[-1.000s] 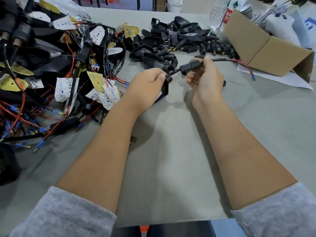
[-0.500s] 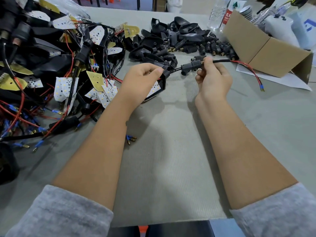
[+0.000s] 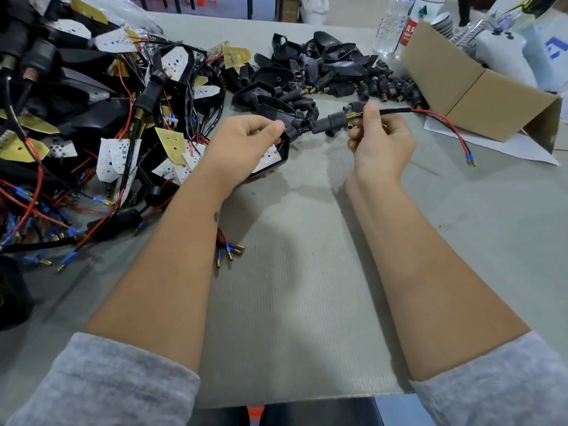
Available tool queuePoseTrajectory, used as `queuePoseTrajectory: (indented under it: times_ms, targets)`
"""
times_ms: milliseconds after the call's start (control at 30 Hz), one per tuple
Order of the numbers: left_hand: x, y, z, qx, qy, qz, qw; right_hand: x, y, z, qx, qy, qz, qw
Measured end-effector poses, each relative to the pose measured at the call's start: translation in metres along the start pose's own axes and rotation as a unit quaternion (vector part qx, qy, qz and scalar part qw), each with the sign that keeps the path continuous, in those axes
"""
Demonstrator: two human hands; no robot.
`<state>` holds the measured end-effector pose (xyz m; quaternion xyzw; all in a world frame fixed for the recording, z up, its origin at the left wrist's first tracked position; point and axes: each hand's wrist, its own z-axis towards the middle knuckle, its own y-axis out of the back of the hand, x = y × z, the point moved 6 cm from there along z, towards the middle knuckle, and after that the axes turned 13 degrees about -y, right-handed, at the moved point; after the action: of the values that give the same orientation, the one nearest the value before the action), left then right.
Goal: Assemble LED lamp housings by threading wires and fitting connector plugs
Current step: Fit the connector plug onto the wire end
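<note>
Grey counter (image 3: 307, 302), seen from the head camera: heap of wired LED assemblies (image 3: 92, 133) toward the left edge, loose black housings (image 3: 313, 66) toward the far edge. Near the counter's middle, left hand (image 3: 242, 149) grips a lamp housing (image 3: 276, 152); right hand (image 3: 381, 142) pinches the sheathed wire (image 3: 396, 110) beside the black connector plug (image 3: 327, 123).

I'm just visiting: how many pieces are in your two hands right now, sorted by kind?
Lamp housing, in the left hand: 1
Connector plug: 1
Sleeved cable, in the right hand: 1
Total: 3
</note>
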<state>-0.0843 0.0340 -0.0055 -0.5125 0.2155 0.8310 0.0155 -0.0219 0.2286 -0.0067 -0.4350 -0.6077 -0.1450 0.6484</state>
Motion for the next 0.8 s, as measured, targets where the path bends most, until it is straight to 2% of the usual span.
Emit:
queuePoseTrajectory:
  times_ms: [233,433,533,800]
  targets:
    - [0.005,0.0,0.001,0.033,0.013,-0.029,0.999,-0.006,-0.002,0.001,-0.008,-0.034,0.009,0.999]
    - [0.006,0.004,0.0,-0.001,0.023,-0.085,0.996,-0.013,-0.015,-0.004,0.088,-0.09,0.024,0.992]
    - [0.007,0.003,-0.001,0.004,0.046,-0.111,0.993,-0.012,-0.014,-0.006,0.074,-0.065,-0.002,0.995]
    - [0.009,-0.002,0.0,0.056,0.052,-0.14,0.987,-0.009,-0.007,-0.002,0.036,-0.042,0.023,0.998]
